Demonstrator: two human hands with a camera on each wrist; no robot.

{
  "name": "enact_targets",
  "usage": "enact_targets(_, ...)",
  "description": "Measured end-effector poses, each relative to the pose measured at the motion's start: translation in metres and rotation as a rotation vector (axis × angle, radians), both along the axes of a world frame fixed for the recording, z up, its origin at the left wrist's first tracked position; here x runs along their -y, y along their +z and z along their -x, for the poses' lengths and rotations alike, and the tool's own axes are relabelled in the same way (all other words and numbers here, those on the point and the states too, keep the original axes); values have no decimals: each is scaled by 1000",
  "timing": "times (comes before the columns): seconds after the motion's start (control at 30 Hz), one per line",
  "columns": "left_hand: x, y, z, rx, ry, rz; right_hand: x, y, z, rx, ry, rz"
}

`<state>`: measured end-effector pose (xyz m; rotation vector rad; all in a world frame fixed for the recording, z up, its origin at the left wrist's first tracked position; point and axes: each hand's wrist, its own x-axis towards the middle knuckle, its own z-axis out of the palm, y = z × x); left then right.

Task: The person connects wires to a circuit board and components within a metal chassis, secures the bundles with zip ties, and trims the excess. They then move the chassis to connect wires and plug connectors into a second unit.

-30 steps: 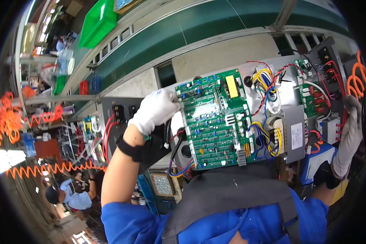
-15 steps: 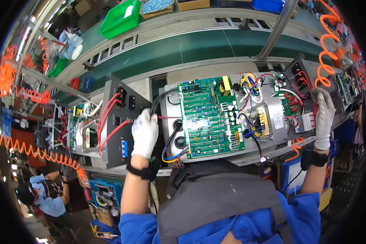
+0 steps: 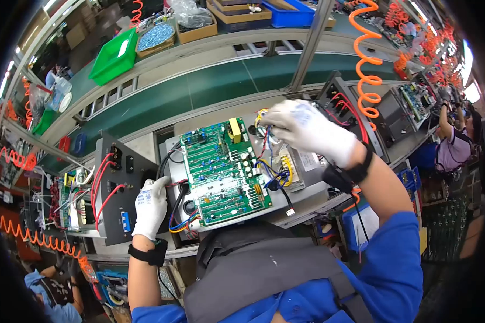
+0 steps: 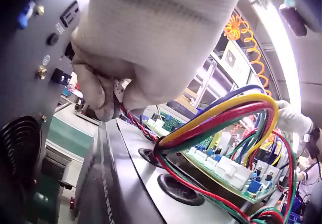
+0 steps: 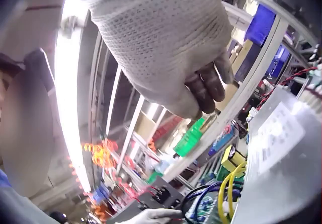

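A green circuit board (image 3: pixel 213 161) lies on a metal chassis (image 3: pixel 312 200) in front of the person. The gloved left hand (image 3: pixel 151 207) is by the board's left side, next to an upright grey panel (image 3: pixel 113 207). In the left wrist view, its thumb and fingers pinch a twisted red-and-black wire (image 4: pixel 135 121) at its small white connector (image 4: pixel 118 89). A thick loop of coloured wires (image 4: pixel 221 114) arches beside it. The gloved right hand (image 3: pixel 310 129) reaches over the colourful wire bundle (image 3: pixel 262 116), fingers loosely bent. In the right wrist view, nothing shows between those fingers (image 5: pixel 201 90).
Behind the chassis runs a green conveyor belt (image 3: pixel 210 86). A metal post (image 3: pixel 312 46) and a coiled orange hose (image 3: pixel 367 81) rise at the back right. A green bin (image 3: pixel 113 56) sits on the upper shelf. Another person (image 3: pixel 452 142) works at the far right.
The right hand has moved from the chassis's far right end leftward to above the wire bundle. The left hand dropped from the board's upper left corner and stays beside the board. The head view has turned rightward.
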<state>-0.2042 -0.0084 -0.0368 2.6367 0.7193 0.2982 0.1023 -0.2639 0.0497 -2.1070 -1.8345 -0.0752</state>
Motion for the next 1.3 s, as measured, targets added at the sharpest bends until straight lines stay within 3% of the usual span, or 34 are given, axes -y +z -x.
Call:
enact_targets(0.07,1,-5,4,29,-2,22,-17,-9,-15,131,-84,252)
enact_targets(0.13,3,-5,5,54,6,74,-19,-4,-20,104,-98,261)
enact_targets(0.2,5,-2,4,61,35,140,-21,12,-10,189,-99,489)
enact_targets(0.3,6,-4,1,165,50,346,1,26,16,49,39,262)
enact_targets(0.37,10,1,-5,138,27,330,6,38,21,6,74,231)
enact_targets(0.43,6,-3,-7,48,-38,209,13,41,17,92,-136,474)
enact_targets(0.47,2,-7,-8,40,-45,206,17,44,10,184,-164,430)
enact_targets(0.6,-10,-25,-14,94,13,174,13,35,-18,-356,-289,522)
enact_targets(0.7,-12,-24,-13,88,18,175,2,30,-29,-509,-140,496)
enact_targets(0.73,-13,-23,-11,80,44,124,-3,22,-31,-349,-18,424)
enact_targets(0.8,-16,-17,-9,43,122,65,-17,13,-26,-182,-51,585)
enact_targets(0.93,-23,-26,-17,-8,206,-66,-29,24,-33,-171,-124,721)
enact_targets(1.0,-20,-24,-19,-3,205,-49,-23,18,-50,-321,94,666)
enact_targets(1.07,-16,-21,-15,47,185,64,-20,28,-53,-406,3,747)
enact_targets(1.17,-8,-20,-6,72,188,167,-20,-23,-78,-504,125,785)
enact_targets(1.2,-9,-21,-3,74,189,167,-25,-24,-77,-579,314,716)
enact_targets(1.27,-12,-24,-2,106,194,291,-41,-21,-61,-570,415,617)
enact_targets(1.3,-15,-29,-2,116,174,275,-47,-5,-46,-450,293,675)
